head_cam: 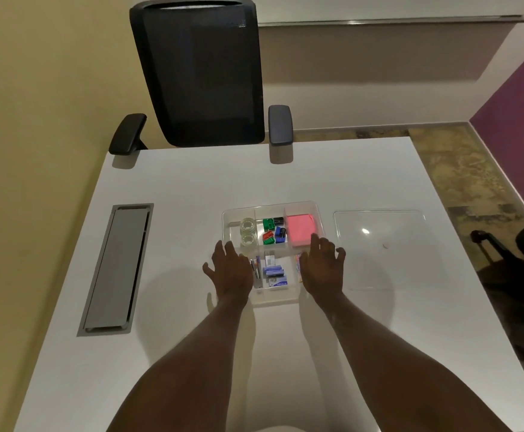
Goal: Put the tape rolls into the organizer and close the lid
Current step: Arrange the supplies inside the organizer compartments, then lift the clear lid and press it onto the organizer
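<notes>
A clear plastic organizer stands open in the middle of the white table. Two clear tape rolls lie in its far left compartment. Its clear lid lies flat on the table to the right, apart from it. My left hand hovers over the organizer's near left corner, fingers spread, holding nothing. My right hand hovers over the near right part, fingers apart and empty. The hands hide parts of the near compartments.
Coloured binder clips, a pink sticky-note pad and staple boxes fill other compartments. A grey cable hatch is set into the table at left. A black office chair stands at the far edge.
</notes>
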Motion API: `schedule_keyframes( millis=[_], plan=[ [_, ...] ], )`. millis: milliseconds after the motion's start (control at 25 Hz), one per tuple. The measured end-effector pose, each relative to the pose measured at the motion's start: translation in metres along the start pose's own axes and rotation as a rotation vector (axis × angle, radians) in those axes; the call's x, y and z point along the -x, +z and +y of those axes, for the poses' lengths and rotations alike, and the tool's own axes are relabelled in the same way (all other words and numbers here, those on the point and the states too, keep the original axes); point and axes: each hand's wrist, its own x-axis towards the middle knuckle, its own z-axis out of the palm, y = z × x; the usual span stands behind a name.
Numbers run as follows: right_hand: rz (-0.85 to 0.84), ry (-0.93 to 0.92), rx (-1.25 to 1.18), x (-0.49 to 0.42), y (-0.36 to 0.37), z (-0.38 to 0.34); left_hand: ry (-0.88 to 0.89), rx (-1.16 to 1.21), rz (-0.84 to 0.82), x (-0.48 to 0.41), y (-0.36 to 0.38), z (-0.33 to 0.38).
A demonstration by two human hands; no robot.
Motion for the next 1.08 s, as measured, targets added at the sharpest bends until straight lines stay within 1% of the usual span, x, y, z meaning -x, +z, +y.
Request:
schedule_keyframes(
  millis=[120, 200, 320, 440, 520, 680, 880, 1080],
  plan=[
    [0.06, -0.055, -0.03, 0.027, -0.005, 0.005, 0.026, -0.014, 0.002, 0.026, -0.001, 0.004],
    [0.062, -0.096, -0.028, 0.042, -0.006, 0.012, 0.048, -0.052, 0.008, 0.044, 0.002, 0.007],
    [-0.057, -0.12, -0.037, 0.053, -0.002, 0.033, 0.088, -0.092, 0.001, 0.069, 0.012, 0.017],
    [-0.123, -0.108, -0.043, 0.051, 0.005, 0.065, 0.123, -0.062, -0.015, 0.09, 0.024, 0.039],
    [-0.122, -0.073, -0.056, 0.048, 0.005, 0.091, 0.135, -0.043, -0.045, 0.101, 0.036, 0.059],
    [-0.059, -0.031, -0.086, 0.037, 0.009, 0.148, 0.16, -0.021, -0.098, 0.112, 0.061, 0.107],
    [-0.061, 0.005, -0.081, 0.008, 0.019, 0.215, 0.236, -0.045, -0.096, 0.117, 0.096, 0.172],
    [-0.086, 0.034, -0.1, -0.031, 0.03, 0.271, 0.294, -0.059, -0.115, 0.098, 0.12, 0.226]
  ],
)
